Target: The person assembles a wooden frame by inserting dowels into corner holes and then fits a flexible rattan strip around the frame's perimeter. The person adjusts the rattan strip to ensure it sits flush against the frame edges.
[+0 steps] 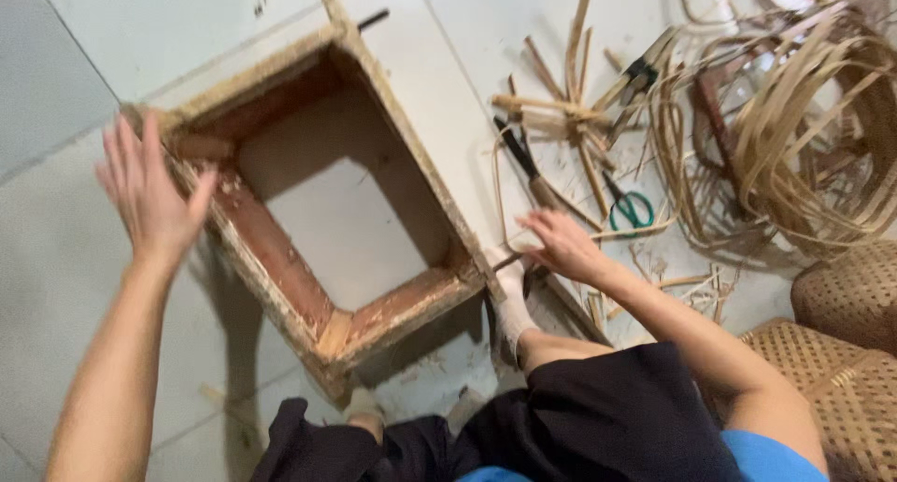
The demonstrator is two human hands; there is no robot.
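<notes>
A square wooden frame (280, 258), brown and worn, lies tilted on the white tiled floor. My left hand (149, 192) is spread open at the frame's left corner, fingers apart, just over its edge. My right hand (561, 244) rests on the floor to the right of the frame, fingers curled near a thin stick or tool handle (509, 261); whether it grips it is unclear. My foot in a white sock (512, 304) presses against the frame's right corner.
Cut cane sticks (570, 108) and a dark-handled knife (519, 160) lie beyond my right hand. Green-handled scissors (631, 206) sit beside coils of rattan strips (794, 136). Woven baskets (841, 351) stand at the right.
</notes>
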